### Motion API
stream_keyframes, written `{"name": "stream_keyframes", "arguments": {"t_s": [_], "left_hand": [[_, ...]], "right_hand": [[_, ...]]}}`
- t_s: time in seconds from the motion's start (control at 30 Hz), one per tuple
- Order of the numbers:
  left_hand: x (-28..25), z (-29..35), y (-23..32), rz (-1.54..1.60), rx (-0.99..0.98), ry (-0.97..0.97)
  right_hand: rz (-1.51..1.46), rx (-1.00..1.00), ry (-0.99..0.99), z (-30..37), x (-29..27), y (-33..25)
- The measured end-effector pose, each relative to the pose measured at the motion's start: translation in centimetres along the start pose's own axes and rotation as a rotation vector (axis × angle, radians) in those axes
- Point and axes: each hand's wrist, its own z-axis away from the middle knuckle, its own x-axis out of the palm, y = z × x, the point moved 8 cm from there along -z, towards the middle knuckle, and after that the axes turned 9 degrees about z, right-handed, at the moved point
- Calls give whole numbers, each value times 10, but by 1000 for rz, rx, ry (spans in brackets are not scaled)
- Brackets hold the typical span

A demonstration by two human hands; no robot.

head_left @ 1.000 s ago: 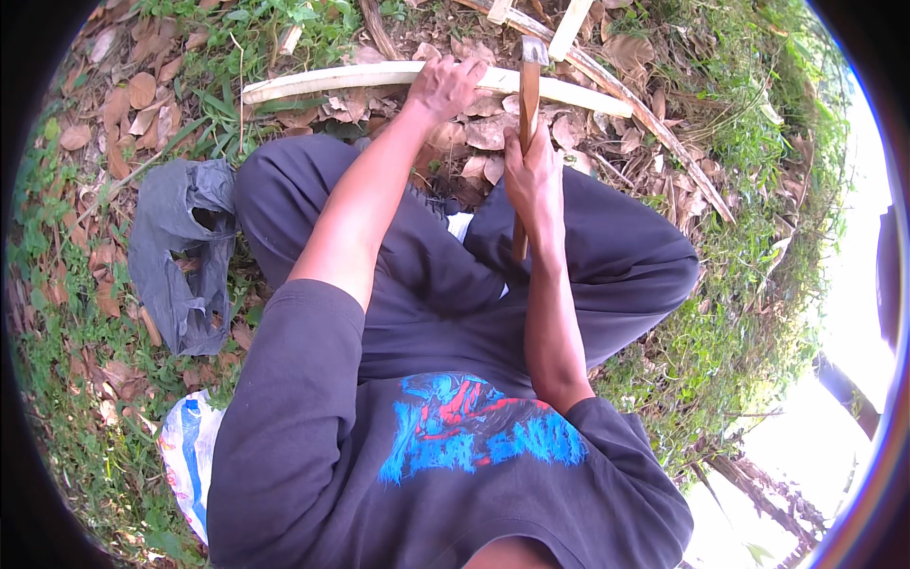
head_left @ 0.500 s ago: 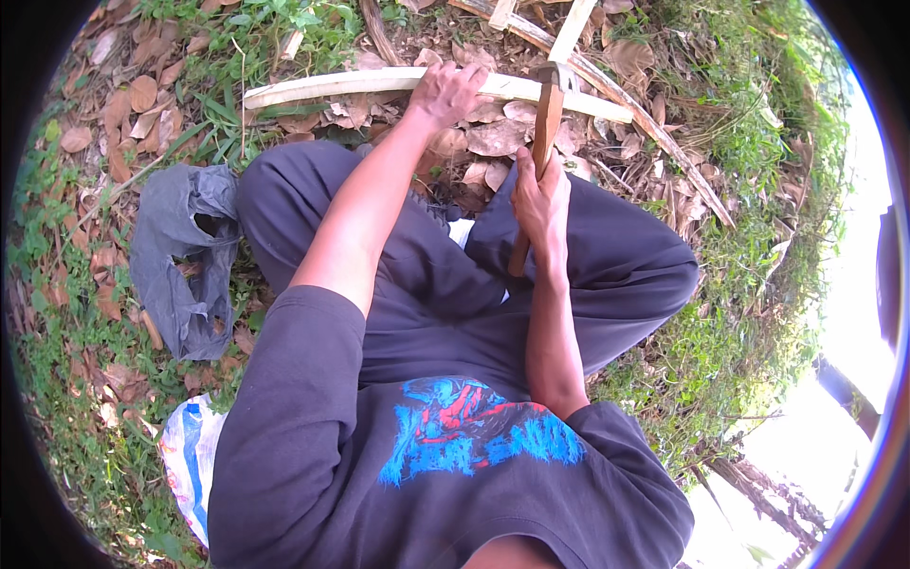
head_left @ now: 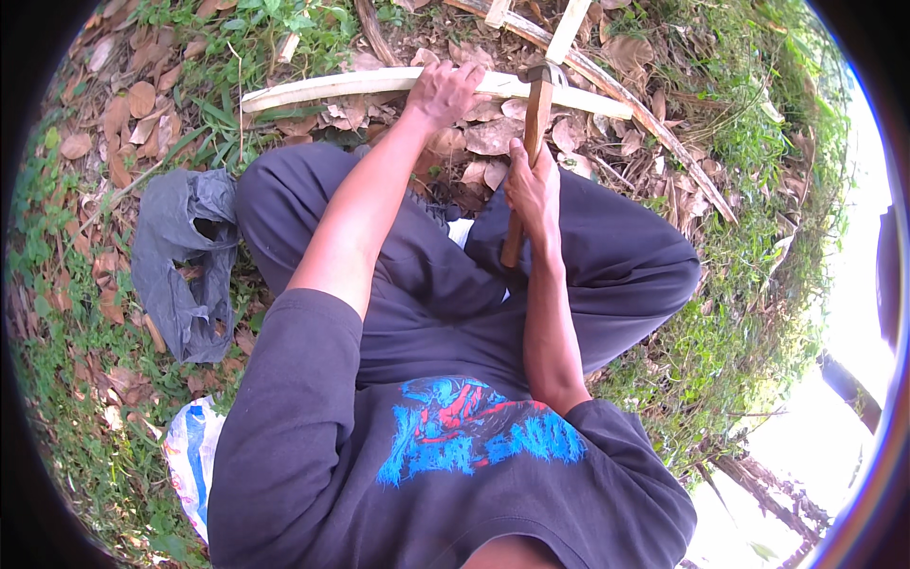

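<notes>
Two hands in head view. R hand point(head_left: 534, 194) grips hammer point(head_left: 538, 119) by handle; its head is over pale wood strip point(head_left: 351, 85), contact can't be confirmed. L hand point(head_left: 444, 97) lies across strip approx. mid-length; closure can't tell. Strip lies crosswise over leaf litter point(head_left: 493, 138), beyond knees point(head_left: 289, 180). Step (judged): hammer work, L hand bracing. Next move calls for: strip steady, L hand clear of hammer.

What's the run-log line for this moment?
left hand: on pale wooden strip; right hand: grips hammer; hammer head: overlaps strip in view, contact unclear; grey bag: ground, left
</notes>
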Motion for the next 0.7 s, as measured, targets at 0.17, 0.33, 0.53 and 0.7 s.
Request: {"name": "stream_keyframes", "arguments": {"t_s": [0.17, 0.33, 0.53, 0.7], "left_hand": [[-1, -1, 3, -16, -10, -33], [11, 0, -5, 17, -67, -127], [12, 1, -4, 19, -57, -143], [15, 1, -5, 16, -63, -163]], "right_hand": [[-146, 30, -27, -2, 6, 6], [-201, -4, -45, 3, 6, 1], [-125, 25, -71, 2, 12, 6], [-116, 35, -91, 3, 14, 5]]}}
